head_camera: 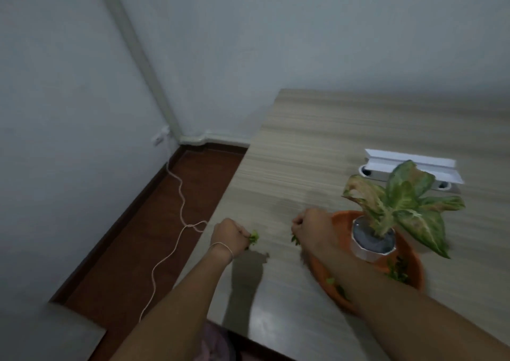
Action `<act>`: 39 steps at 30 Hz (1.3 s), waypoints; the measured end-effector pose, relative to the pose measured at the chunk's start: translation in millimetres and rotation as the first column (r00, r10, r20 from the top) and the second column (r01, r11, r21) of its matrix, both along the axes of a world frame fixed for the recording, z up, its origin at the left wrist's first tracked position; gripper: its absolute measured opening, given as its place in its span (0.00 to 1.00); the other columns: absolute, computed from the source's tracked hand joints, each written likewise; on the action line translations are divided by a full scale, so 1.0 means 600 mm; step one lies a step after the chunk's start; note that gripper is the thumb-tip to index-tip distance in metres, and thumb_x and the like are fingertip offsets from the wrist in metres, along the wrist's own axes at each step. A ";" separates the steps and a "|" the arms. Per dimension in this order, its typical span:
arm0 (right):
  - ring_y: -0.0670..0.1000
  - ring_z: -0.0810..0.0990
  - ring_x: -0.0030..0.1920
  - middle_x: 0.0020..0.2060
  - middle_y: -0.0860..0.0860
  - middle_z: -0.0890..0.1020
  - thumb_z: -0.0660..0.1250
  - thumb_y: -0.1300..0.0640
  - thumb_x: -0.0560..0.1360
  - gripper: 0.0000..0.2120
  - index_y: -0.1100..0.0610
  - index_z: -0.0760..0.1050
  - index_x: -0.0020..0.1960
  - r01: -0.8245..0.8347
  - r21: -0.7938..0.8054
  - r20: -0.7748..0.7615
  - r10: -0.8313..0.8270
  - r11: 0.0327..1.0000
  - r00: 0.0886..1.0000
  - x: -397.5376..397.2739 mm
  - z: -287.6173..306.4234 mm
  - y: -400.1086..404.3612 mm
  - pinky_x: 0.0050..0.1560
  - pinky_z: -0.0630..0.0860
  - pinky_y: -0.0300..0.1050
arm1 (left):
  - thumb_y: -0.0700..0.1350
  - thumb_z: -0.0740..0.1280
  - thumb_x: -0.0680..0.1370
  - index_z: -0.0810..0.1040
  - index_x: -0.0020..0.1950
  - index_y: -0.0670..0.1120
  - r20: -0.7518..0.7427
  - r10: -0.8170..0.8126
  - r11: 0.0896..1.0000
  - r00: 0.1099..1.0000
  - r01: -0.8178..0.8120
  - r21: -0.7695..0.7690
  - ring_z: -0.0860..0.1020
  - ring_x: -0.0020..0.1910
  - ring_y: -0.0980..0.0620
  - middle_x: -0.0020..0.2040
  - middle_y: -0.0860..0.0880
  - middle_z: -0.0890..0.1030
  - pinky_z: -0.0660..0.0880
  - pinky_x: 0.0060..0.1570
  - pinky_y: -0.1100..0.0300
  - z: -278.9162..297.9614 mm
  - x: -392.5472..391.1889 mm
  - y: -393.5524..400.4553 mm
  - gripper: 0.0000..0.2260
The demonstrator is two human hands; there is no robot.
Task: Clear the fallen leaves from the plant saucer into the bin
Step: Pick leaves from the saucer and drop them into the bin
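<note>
My left hand (230,235) was clenched on green leaves (253,238) above the desk (317,151); my right hand (309,226) gripped another bit left of the orange saucer (340,217), where more leaves lay around the potted plant (400,197).

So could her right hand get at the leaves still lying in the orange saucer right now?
Probably, but not at once. The right hand is already closed on leaves and sits left of the saucer. The remaining leaves lie uncovered beside the pot, under the plant.
</note>
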State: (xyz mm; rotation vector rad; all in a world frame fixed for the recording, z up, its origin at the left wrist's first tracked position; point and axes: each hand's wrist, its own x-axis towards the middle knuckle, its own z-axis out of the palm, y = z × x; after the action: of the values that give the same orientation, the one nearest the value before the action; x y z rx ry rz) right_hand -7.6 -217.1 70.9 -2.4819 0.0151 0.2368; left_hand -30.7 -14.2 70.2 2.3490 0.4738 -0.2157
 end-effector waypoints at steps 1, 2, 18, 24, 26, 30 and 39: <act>0.52 0.84 0.36 0.34 0.54 0.87 0.67 0.64 0.70 0.09 0.58 0.86 0.36 -0.040 -0.001 0.017 0.040 0.999 0.999 0.006 0.007 0.024 0.43 0.81 0.42 | 0.40 0.78 0.67 0.88 0.40 0.42 -0.002 0.046 0.999 0.999 -0.046 -0.004 0.85 0.47 0.47 0.43 0.45 0.87 0.81 0.54 0.56 0.004 -0.017 0.024 0.05; 0.52 0.85 0.40 0.39 0.54 0.88 0.69 0.63 0.71 0.08 0.59 0.87 0.40 -0.078 0.001 0.032 0.078 0.997 0.996 0.009 0.012 0.052 0.48 0.80 0.42 | 0.41 0.79 0.66 0.88 0.41 0.42 -0.005 0.095 0.995 0.995 -0.095 0.000 0.85 0.47 0.48 0.43 0.45 0.88 0.81 0.53 0.56 0.008 -0.037 0.050 0.06; 0.59 0.85 0.53 0.48 0.56 0.88 0.69 0.62 0.71 0.10 0.56 0.87 0.49 -0.727 -0.005 0.025 0.727 0.686 0.686 -0.264 -0.039 0.564 0.59 0.81 0.49 | 0.45 0.75 0.70 0.87 0.46 0.41 -0.105 0.597 0.802 0.795 -0.587 0.112 0.83 0.53 0.42 0.47 0.41 0.87 0.80 0.56 0.52 -0.050 -0.395 0.404 0.10; 0.61 0.85 0.50 0.47 0.58 0.88 0.71 0.60 0.70 0.09 0.56 0.87 0.48 -0.781 -0.015 -0.016 0.781 0.624 0.624 -0.321 -0.119 0.618 0.56 0.83 0.51 | 0.44 0.71 0.72 0.86 0.52 0.39 -0.159 0.614 0.789 0.773 -0.593 0.162 0.83 0.56 0.40 0.51 0.39 0.86 0.80 0.58 0.51 -0.123 -0.462 0.440 0.12; 0.60 0.86 0.48 0.43 0.58 0.88 0.70 0.61 0.70 0.08 0.58 0.87 0.45 -0.795 -0.046 -0.038 0.794 0.605 0.606 -0.329 -0.155 0.615 0.52 0.83 0.51 | 0.45 0.72 0.72 0.86 0.51 0.39 -0.185 0.632 0.775 0.753 -0.616 0.139 0.83 0.55 0.40 0.51 0.38 0.86 0.80 0.57 0.51 -0.160 -0.471 0.435 0.12; 0.58 0.86 0.45 0.41 0.57 0.88 0.69 0.63 0.70 0.08 0.59 0.87 0.43 -0.794 -0.059 -0.092 0.788 0.606 0.608 -0.327 -0.262 0.599 0.49 0.84 0.51 | 0.44 0.70 0.73 0.86 0.52 0.40 -0.213 0.649 0.760 0.731 -0.639 0.122 0.82 0.57 0.39 0.53 0.38 0.85 0.79 0.59 0.50 -0.257 -0.477 0.414 0.12; 0.61 0.84 0.47 0.44 0.61 0.86 0.68 0.61 0.74 0.07 0.63 0.84 0.44 -0.772 -0.114 -0.174 0.753 0.625 0.635 -0.315 -0.565 0.572 0.44 0.81 0.48 | 0.42 0.69 0.73 0.86 0.50 0.40 -0.262 0.655 0.751 0.708 -0.650 0.119 0.81 0.57 0.38 0.53 0.39 0.85 0.79 0.58 0.48 -0.552 -0.477 0.376 0.09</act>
State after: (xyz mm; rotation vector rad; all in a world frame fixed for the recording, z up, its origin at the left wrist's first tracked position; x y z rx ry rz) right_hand -196.7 126.0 -268.1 -2.4945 -1.0527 0.7618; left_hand -317.0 211.3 -261.1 2.0122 1.4263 -0.2128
